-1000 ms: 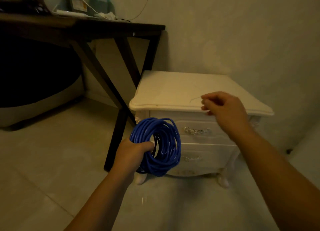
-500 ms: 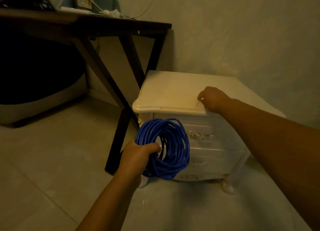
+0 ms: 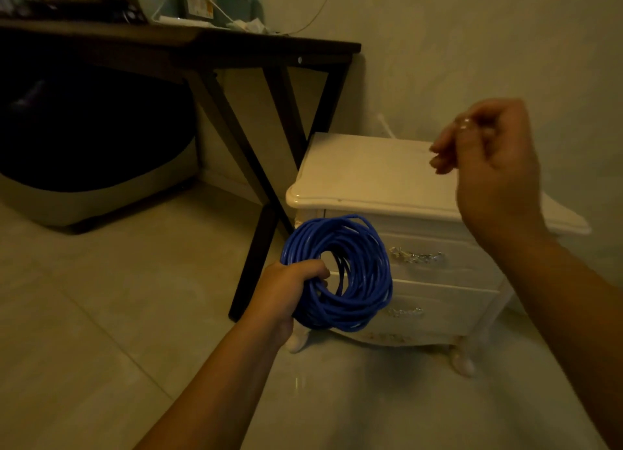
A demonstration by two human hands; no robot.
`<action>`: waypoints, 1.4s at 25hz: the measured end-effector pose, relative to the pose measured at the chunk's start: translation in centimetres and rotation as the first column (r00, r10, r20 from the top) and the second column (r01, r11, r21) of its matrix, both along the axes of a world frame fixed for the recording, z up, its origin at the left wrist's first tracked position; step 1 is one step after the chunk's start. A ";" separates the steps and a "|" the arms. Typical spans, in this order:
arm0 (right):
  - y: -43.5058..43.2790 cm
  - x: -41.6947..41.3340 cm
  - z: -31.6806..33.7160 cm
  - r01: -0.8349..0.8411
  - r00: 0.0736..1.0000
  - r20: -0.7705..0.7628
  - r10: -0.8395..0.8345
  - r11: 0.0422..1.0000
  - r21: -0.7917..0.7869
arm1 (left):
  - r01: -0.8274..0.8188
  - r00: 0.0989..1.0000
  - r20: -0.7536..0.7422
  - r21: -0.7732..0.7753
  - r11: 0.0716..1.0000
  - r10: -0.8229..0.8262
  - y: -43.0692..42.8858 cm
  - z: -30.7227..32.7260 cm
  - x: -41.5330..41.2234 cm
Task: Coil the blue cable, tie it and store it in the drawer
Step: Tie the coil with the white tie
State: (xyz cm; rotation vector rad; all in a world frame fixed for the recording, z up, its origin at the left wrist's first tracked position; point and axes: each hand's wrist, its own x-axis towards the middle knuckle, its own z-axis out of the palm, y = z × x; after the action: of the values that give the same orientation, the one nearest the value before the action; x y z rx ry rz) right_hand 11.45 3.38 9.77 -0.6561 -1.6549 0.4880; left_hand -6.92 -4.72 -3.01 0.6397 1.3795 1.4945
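The blue cable (image 3: pixel 357 270) is wound into a thick round coil, held upright in front of the white nightstand (image 3: pixel 364 176). My left hand (image 3: pixel 286 291) grips the coil's lower left side, fingers curled through its middle. My right hand (image 3: pixel 488 166) is raised above the nightstand's right side, blurred, its fingertips pinched together on a thin pale tie (image 3: pixel 386 127) that sticks out to the left. The nightstand's upper drawer (image 3: pixel 465 264) and lower drawer (image 3: pixel 448 304) are both closed, each with a metal handle.
A dark wooden table (image 3: pixel 202 44) with crossed legs stands left of the nightstand, cluttered with boxes and wires. A large dark rounded object (image 3: pixel 84 152) sits under it on the pale tiled floor (image 3: pixel 101 314). A wall runs behind the nightstand.
My right hand reached down to the nightstand top, pinched the thin tie there, and has now lifted up and to the right with it. My left hand keeps holding the coil.
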 end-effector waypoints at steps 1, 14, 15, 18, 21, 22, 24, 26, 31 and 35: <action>-2.7 0.4 0.4 -0.074 0.994 -0.084 0.070 0.996 -0.047 | 0.005 1.000 0.000 -0.003 1.000 -0.005 -0.3 0.1 0.0; -9.7 0.5 -7.2 -0.071 0.960 0.221 0.171 0.913 -0.401 | 0.129 0.992 -0.006 0.022 0.991 -0.129 -4.1 1.6 2.0; -9.7 0.3 -7.4 -0.099 0.962 0.194 0.192 0.908 -0.407 | 0.130 0.991 -0.012 0.020 0.991 -0.130 -4.2 1.6 2.2; -9.8 -0.6 -8.4 -0.150 0.956 0.171 0.240 0.895 -0.420 | 0.170 0.985 0.017 0.039 0.985 -0.171 -4.6 1.8 3.0; -9.9 -1.3 -9.3 -0.205 0.943 0.140 0.302 0.859 -0.470 | 0.230 0.973 -0.045 0.083 0.970 -0.227 -4.8 1.9 3.7; -9.9 -1.4 -9.4 -0.221 0.941 0.119 0.316 0.844 -0.488 | 0.224 0.973 -0.070 0.090 0.970 -0.219 -4.8 2.0 3.8; -9.9 -1.3 -9.4 -0.232 0.944 0.090 0.317 0.833 -0.503 | 0.196 0.976 -0.111 0.088 0.977 -0.186 -5.0 2.1 3.8; -10.0 -1.2 -9.4 -0.212 0.955 0.076 0.288 0.836 -0.507 | 0.172 0.974 -0.164 0.091 0.981 -0.156 -5.1 2.3 3.8; -10.1 -1.0 -9.2 -0.176 0.983 -0.078 0.169 0.703 -0.689 | 0.234 0.858 -0.493 0.118 0.965 -0.147 -5.1 1.8 4.1; -10.3 -0.7 -9.2 -0.299 0.954 -0.257 0.155 0.561 -0.772 | 0.264 0.719 -0.689 0.144 0.954 -0.095 -5.2 1.5 4.5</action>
State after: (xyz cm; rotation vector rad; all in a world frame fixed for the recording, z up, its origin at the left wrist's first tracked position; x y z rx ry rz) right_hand 10.78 -6.88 0.59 -1.0262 -1.3008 1.5148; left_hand -2.43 -9.96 -1.56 1.5518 1.6141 1.3160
